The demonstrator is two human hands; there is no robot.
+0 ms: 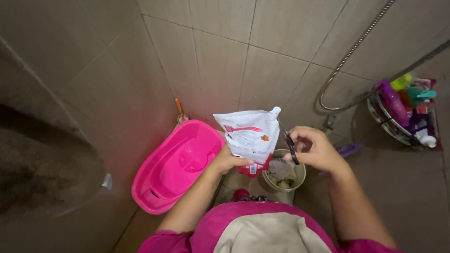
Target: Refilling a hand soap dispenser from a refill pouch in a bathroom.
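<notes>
Off to the left of my grip lies a pink tub on the tiled floor, an orange-handled brush standing behind it. My left hand pinches the lower edge of a white refill pouch, held upright with its spout at the top right corner. Just right of the pouch, my right hand is closed around dark scissors, their blades near the spout. Below both hands sits a small bucket with cloth inside. Far right, a wire rack holds bottles.
</notes>
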